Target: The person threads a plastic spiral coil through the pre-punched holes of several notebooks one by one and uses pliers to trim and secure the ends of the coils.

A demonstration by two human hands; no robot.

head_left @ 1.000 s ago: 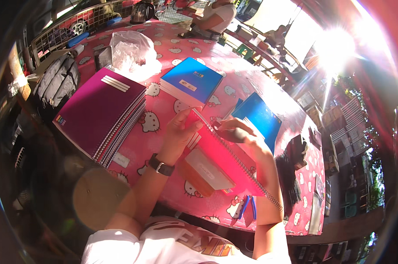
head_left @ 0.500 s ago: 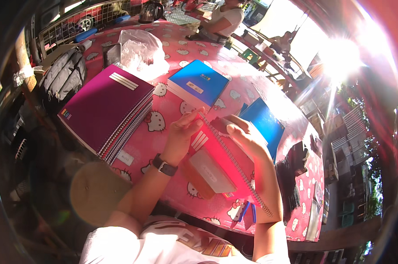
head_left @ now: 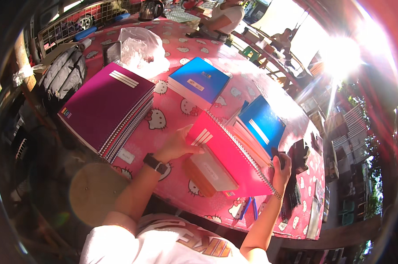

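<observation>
A bright pink spiral notebook (head_left: 230, 154) lies slanted in front of me, its wire coil (head_left: 243, 152) along the right edge. My left hand (head_left: 179, 143) grips its left edge, thumb on the cover and fingers partly hidden beneath. My right hand (head_left: 281, 170) is beside the coil's lower end, fingers curled near the black coils; something dark shows at the fingertips, too unclear to name. A whitish rectangular piece with a label (head_left: 212, 169) overlaps the notebook, above an orange block (head_left: 199, 178). Beyond the coil, pink-edged sheets (head_left: 249, 138) adjoin a blue notebook (head_left: 262, 121).
A stack of spiral notebooks with a purple cover (head_left: 106, 94) stands left. Behind are a blue notebook stack (head_left: 199, 79) and a clear plastic bag (head_left: 142, 50). Blue tool handles (head_left: 249, 209) lie near the front edge, black coils (head_left: 291, 198) to the right. Another person (head_left: 223, 22) is across the table.
My right hand has moved from the upper coil down to its lower right. My left hand has slid down the notebook's left edge. The pink notebook has shifted, exposing sheets beside the blue notebook.
</observation>
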